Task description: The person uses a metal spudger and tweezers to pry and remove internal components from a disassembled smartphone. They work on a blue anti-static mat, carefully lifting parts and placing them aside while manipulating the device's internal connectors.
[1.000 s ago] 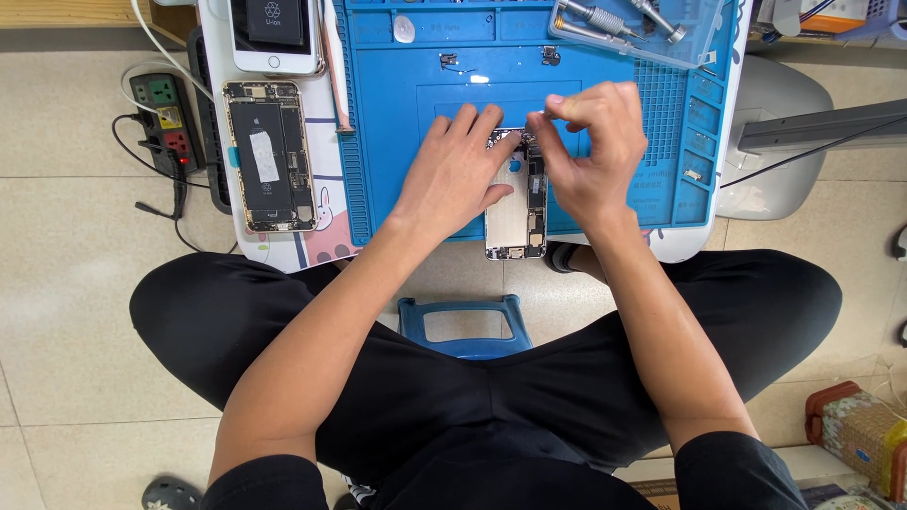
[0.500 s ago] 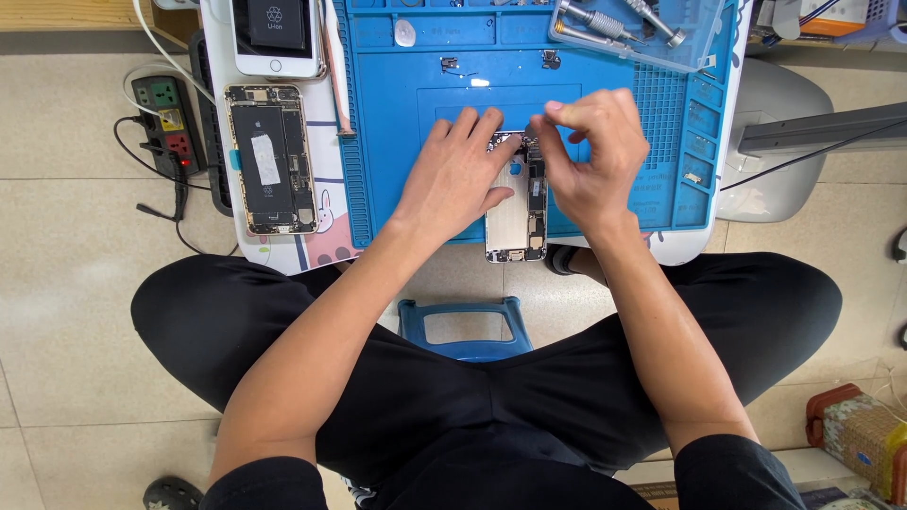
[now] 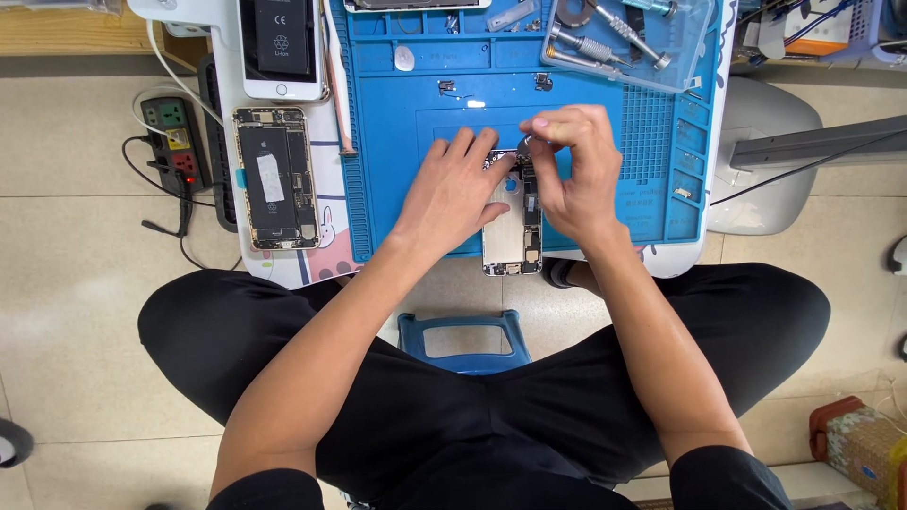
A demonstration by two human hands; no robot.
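left hand (image 3: 458,189): flat, fingers spread and released, palm down on the open phone (image 3: 511,236), pinning its upper left part to the mat (image 3: 397,142). Not gripping anything.
right hand (image 3: 572,170): fingers pinched together over the phone's top end, thumb and forefinger closed on a small metal part (image 3: 522,144); too small to tell what it is.
open phone: back shell with the insides showing, lying lengthwise toward the person, top half on the mat, bottom end hanging past the table (image 3: 680,255) edge. Between the two hands.
mat: blue, ribbed compartments at the sides, covers most of the table.
second phone (image 3: 274,178): also opened, left of the mat, well apart from both hands.
third phone (image 3: 282,47): white, above the second one, battery lying on it.
tool tray (image 3: 628,42): clear, top right on the mat, metal drivers inside.
power strip (image 3: 170,137): on the floor, left of the table.
stool (image 3: 463,342): blue, between the knees.
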